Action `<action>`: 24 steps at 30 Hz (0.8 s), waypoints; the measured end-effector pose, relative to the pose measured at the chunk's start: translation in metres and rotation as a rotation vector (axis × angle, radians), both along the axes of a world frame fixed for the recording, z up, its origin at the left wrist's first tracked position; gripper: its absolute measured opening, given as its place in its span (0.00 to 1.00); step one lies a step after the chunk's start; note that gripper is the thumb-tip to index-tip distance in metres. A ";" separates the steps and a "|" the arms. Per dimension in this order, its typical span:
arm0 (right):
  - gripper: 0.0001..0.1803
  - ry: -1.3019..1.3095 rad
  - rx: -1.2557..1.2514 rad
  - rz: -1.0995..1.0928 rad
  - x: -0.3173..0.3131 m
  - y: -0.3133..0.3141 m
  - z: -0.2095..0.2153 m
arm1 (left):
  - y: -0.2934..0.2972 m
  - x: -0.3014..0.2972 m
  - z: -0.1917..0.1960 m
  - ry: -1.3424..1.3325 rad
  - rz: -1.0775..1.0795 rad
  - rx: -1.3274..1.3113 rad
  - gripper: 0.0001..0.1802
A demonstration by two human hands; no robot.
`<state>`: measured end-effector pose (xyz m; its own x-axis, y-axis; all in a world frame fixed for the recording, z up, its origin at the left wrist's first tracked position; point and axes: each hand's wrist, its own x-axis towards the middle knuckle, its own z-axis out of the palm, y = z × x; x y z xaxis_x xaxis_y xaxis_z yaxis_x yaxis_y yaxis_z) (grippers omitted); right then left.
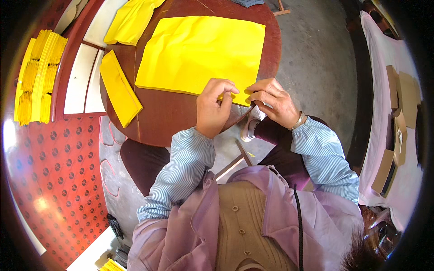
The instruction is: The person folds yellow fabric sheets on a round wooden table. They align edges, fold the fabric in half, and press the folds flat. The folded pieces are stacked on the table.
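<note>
- Yellow paper sheet [201,52]: a large sheet lying flat on the round dark-wood table [167,117], its near edge at the table rim closest to the person.
- Left hand [213,108]: fingers curled over the near edge of the sheet, thumb and fingertips pressed together in a pinch on that edge.
- Right hand [273,101]: just beside the left, fingertips pinching the near right corner of the same sheet; a bracelet sits at the wrist.
- Folded yellow strip [118,88]: lies on the left part of the table, apart from the sheet.
- Second yellow sheet [131,20]: at the far left of the table, partly over its rim.
- Stack of folded yellow papers [38,74]: stands off the table to the left, on a red patterned surface.
- Brown cardboard pieces [398,117]: lie on a pale cloth at the far right, well apart.
- Risk, judged from this view: the sheet looks thin and already creased, so an uneven pull between the two pinches could tear the edge or set a crooked crease.
- Further risk: the corner overhangs the table rim, so a loosened grip could let the sheet slide off toward the person's lap.
</note>
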<state>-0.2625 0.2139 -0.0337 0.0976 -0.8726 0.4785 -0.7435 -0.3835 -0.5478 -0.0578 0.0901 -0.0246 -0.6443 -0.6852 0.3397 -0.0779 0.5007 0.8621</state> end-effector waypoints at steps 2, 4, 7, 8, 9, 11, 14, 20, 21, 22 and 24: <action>0.15 0.034 0.008 0.014 -0.003 -0.004 -0.002 | 0.003 0.002 -0.013 -0.016 0.022 0.017 0.09; 0.15 0.062 0.025 0.030 -0.006 -0.008 -0.003 | 0.002 0.004 -0.020 -0.029 0.019 0.031 0.09; 0.14 0.081 0.035 0.062 -0.009 -0.013 -0.004 | -0.002 0.007 -0.025 -0.012 0.004 0.072 0.10; 0.14 0.077 0.041 0.066 -0.010 -0.014 -0.004 | -0.003 0.008 -0.027 -0.012 -0.004 0.074 0.10; 0.13 0.069 0.051 0.072 -0.011 -0.015 -0.003 | -0.004 0.009 -0.028 -0.008 -0.007 0.080 0.11; 0.13 0.043 0.073 0.077 -0.013 -0.016 -0.002 | -0.005 0.010 -0.029 0.008 -0.015 0.064 0.12; 0.12 -0.035 0.115 0.070 -0.012 -0.018 -0.002 | -0.006 0.011 -0.029 0.027 -0.033 0.030 0.15; 0.10 -0.218 0.202 0.015 -0.010 -0.019 -0.002 | -0.010 0.015 -0.027 -0.029 -0.093 0.054 0.18; 0.10 -0.238 0.207 0.003 -0.010 -0.019 -0.002 | -0.010 0.016 -0.027 -0.040 -0.099 0.072 0.17; 0.09 -0.258 0.211 -0.010 -0.009 -0.020 -0.003 | -0.010 0.016 -0.027 -0.050 -0.105 0.088 0.17; 0.08 -0.288 0.213 -0.039 -0.008 -0.020 -0.005 | -0.010 0.017 -0.027 -0.058 -0.105 0.093 0.17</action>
